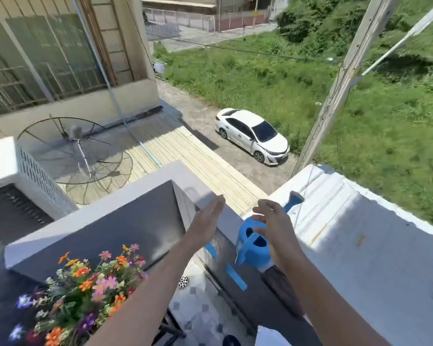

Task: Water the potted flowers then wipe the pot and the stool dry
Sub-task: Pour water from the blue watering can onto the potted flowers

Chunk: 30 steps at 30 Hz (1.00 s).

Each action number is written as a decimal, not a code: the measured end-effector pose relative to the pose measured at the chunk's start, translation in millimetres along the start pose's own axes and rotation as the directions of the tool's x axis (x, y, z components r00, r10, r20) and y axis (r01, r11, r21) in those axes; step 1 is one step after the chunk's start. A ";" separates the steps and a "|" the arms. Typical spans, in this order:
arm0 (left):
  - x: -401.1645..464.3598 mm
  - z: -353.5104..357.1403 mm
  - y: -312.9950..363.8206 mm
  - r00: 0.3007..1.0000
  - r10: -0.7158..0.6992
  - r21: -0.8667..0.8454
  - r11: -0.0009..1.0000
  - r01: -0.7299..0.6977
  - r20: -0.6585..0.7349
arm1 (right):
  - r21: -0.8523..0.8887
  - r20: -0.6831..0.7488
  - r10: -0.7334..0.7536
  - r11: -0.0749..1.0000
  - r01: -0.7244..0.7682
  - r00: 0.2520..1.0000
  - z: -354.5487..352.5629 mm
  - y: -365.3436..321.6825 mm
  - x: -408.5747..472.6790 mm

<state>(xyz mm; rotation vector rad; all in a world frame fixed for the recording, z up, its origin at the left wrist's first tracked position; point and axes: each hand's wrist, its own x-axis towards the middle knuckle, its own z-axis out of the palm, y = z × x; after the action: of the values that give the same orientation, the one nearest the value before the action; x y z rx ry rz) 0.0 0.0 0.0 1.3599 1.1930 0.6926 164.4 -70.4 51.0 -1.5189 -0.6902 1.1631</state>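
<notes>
A bunch of orange, pink, purple and yellow potted flowers (85, 290) fills the lower left; the pot and stool under them are hidden. A blue watering can (254, 245) stands by the balcony wall, its spout (294, 199) pointing away over the ledge. My right hand (273, 226) hovers just above and in front of the can's handle, fingers curled and apart, holding nothing. My left hand (208, 221) is stretched out flat to the left of the can, over the wall's inner corner, empty.
A white balcony parapet (360, 240) runs from the corner to the right, with a drop to a road, a white car (253, 134) and grass beyond. An air-conditioner unit (18, 176) and a satellite dish (75, 151) sit left. A floor drain (183, 282) lies on patterned tiles below.
</notes>
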 end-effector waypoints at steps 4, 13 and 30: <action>44.4 41.3 -30.8 0.987 -0.142 0.046 0.989 0.139 0.076 | -0.020 -0.198 0.179 0.982 -0.186 0.964 -24.4 48.3 18.5; 105.0 89.5 -67.9 0.946 -0.261 0.160 0.959 0.233 0.190 | 0.107 -0.132 0.402 0.915 -0.390 0.906 -15.0 75.0 65.8; -12.2 15.2 -65.9 0.986 -0.115 0.043 0.992 0.121 -0.122 | -0.523 0.204 0.128 0.852 -0.003 0.971 41.1 38.9 23.2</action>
<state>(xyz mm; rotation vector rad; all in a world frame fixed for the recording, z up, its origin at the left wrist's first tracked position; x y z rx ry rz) -6.6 -27.0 -62.9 1.2920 1.3830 0.6708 129.3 -45.0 8.0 -1.8811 -1.1955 1.2832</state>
